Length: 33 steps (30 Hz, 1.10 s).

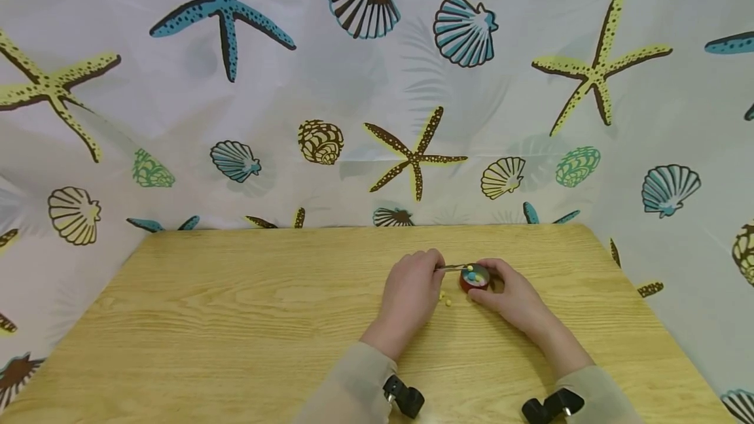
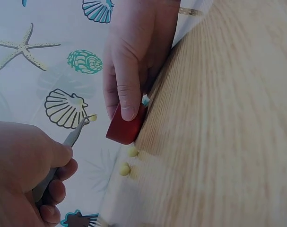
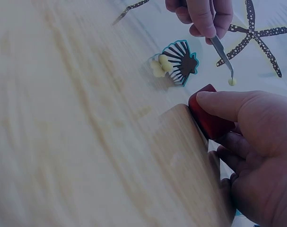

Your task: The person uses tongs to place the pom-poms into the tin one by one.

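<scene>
Nearest the person, loose yellow beads lie on the desk. Just beyond, the left hand has its grip clamped on tweezers, long axis crosswise, tips pointing right near the red cup, carrying one yellow pellet. The right hand has its grip clamped round that cup, mouth upward. Behind hangs seashell-patterned cloth.
</scene>
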{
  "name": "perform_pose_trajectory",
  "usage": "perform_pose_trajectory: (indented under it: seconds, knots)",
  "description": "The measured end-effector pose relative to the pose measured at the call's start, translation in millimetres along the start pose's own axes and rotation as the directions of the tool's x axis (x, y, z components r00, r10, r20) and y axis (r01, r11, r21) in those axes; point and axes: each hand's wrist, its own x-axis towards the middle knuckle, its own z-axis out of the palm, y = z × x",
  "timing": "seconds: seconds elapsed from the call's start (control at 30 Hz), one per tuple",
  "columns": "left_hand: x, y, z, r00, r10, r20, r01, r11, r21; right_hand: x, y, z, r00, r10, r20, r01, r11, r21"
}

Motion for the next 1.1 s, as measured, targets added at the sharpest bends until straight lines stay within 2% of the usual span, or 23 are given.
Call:
perform_pose_trajectory:
  seconds: [0.63, 1.1]
  knots:
    - [-1.7, -2.8, 6.2, 1.0, -0.014, 0.023, 0.014, 1.0, 0.007, -0.4, -1.2, 0.2, 1.0, -0.001, -0.002, 0.001, 1.0, 0.005]
    - [-4.8, -7.4, -3.6, 0.999, -0.037, -0.004, 0.037, 0.999, 0.007, 0.0, -1.5, 0.5, 1.0, -0.011, -0.007, 0.011, 1.0, -0.008]
